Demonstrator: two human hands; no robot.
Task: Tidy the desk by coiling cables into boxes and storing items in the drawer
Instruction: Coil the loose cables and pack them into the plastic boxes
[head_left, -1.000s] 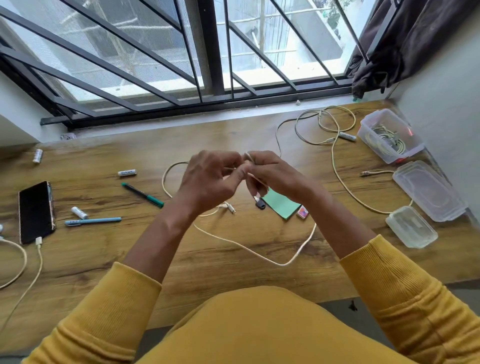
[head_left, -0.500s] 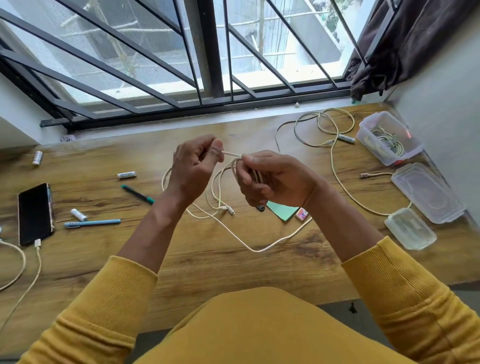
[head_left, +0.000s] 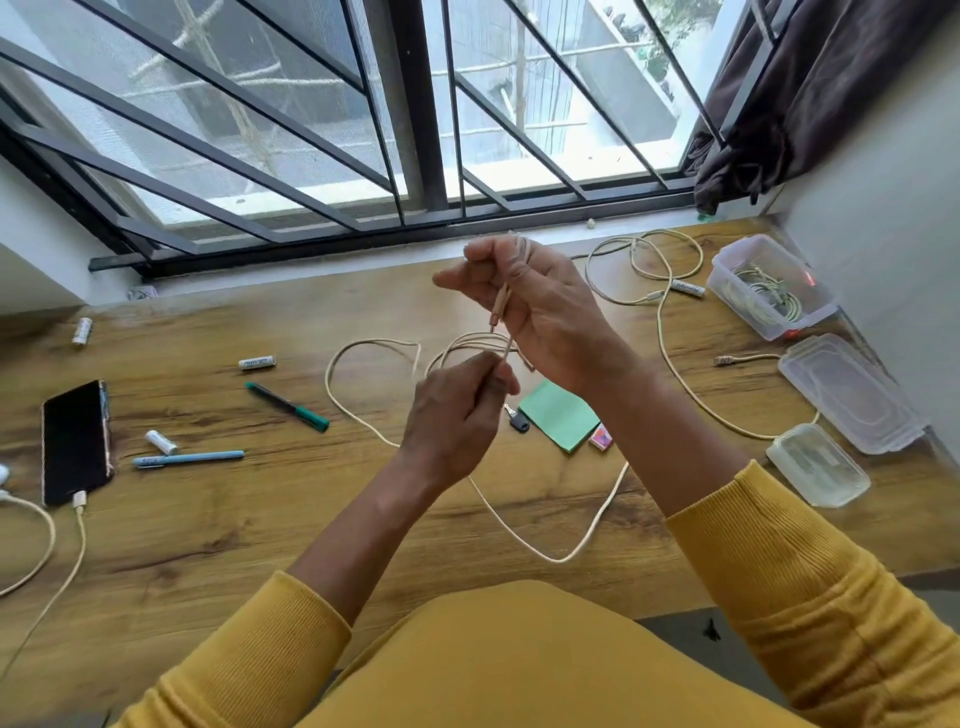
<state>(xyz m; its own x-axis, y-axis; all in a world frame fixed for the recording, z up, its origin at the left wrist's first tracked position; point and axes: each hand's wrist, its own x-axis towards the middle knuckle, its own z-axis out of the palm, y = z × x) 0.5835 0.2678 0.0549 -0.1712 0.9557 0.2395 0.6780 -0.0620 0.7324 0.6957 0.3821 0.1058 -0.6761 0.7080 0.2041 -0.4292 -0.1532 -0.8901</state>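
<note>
Now the right hand (head_left: 545, 306), raised above the green notepad (head_left: 558, 415), clenches several loops of the cream cable (head_left: 363, 415); the left hand (head_left: 457, 410), just left of the notepad, pinches one strand of it between thumb and fingertips; the slack trails over the wooden desk (head_left: 208, 530) on the near side of the notepad; far right of the notepad an open plastic box (head_left: 774, 286) holds a coiled cable, with two lids (head_left: 852, 395) nearer.
</note>
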